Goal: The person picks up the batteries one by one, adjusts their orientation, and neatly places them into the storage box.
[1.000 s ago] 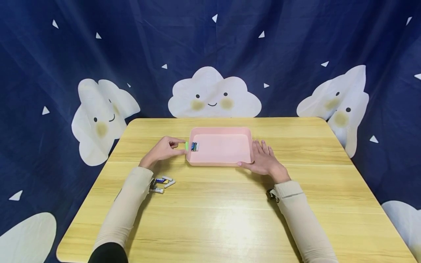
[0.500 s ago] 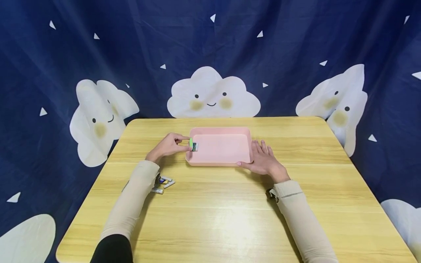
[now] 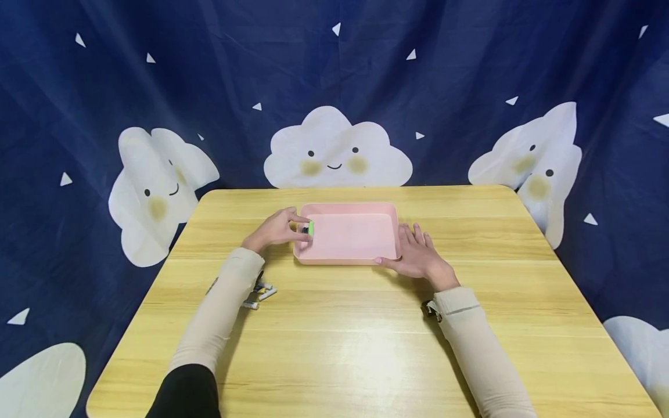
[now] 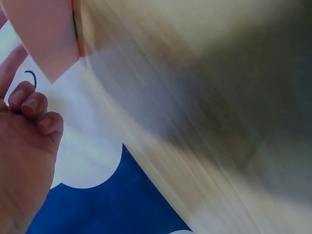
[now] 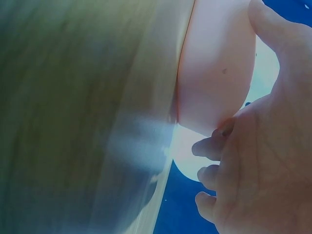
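Between thumb and forefinger, my left hand (image 3: pixel 276 227) pinches a small green battery (image 3: pixel 310 228) over the left end of the pink tray (image 3: pixel 347 261). Dark batteries (image 3: pixel 305 230) lie inside the tray there, partly covered by my fingers. The left wrist view shows the left hand (image 4: pixel 27 146) with several fingers curled beside the tray's wall (image 4: pixel 46 34); the battery is out of sight. My right hand (image 3: pixel 417 255) rests along the tray's right end, fingers extended and thumb at the front right corner. In the right wrist view, the right hand (image 5: pixel 263 141) touches the tray's outer wall (image 5: pixel 214 68).
Several loose batteries (image 3: pixel 268 294) lie on the wooden table (image 3: pixel 355 337) beside my left forearm, partly hidden by the sleeve (image 3: pixel 219 313). A dark blue curtain (image 3: pixel 334 64) with white clouds hangs behind the table's far edge.
My left hand has moved right with the green battery, from the tray's left rim to over its inside, covering part of the dark batteries. The right hand stays against the tray.
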The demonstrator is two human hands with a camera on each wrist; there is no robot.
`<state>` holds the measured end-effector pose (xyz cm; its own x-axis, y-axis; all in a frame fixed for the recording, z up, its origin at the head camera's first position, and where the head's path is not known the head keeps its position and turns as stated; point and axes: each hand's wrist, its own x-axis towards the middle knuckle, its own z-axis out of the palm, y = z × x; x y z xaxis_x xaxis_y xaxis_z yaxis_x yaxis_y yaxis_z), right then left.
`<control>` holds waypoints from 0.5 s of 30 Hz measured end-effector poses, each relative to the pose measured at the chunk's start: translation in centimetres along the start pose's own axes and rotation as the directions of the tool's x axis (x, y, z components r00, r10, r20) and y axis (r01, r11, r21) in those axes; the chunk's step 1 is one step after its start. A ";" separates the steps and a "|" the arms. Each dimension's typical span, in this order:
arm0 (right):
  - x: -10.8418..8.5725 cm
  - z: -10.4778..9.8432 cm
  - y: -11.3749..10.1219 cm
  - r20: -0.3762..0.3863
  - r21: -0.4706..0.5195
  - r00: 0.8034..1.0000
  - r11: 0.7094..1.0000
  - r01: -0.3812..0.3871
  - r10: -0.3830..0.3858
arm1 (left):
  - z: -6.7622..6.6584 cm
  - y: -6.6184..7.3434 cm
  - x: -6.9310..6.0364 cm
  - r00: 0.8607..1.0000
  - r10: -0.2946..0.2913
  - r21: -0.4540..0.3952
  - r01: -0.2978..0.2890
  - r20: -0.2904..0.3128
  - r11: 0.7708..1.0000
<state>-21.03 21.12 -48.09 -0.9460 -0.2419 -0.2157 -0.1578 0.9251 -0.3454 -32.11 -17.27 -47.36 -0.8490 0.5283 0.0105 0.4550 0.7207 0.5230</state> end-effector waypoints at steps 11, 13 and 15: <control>-0.1 0.0 0.0 -0.005 0.004 1.000 1.000 0.003 -0.003 | 0.8 0.0 0.7 0.999 0.048 0.145 -0.047 -0.002 0.988; -0.1 0.0 -0.1 -0.007 0.002 1.000 1.000 0.005 -0.005 | 0.9 0.1 0.9 0.998 0.059 0.161 -0.058 -0.001 0.985; -0.2 -0.1 -0.1 -0.008 0.004 1.000 1.000 0.006 -0.006 | 1.0 0.1 1.0 0.998 0.065 0.179 -0.064 -0.002 0.982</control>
<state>-20.89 21.11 -47.94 -0.9473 -0.2451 -0.2063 -0.1623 0.9223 -0.3507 -32.66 -16.24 -48.18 -0.8182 0.5730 0.0465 0.5488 0.7544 0.3600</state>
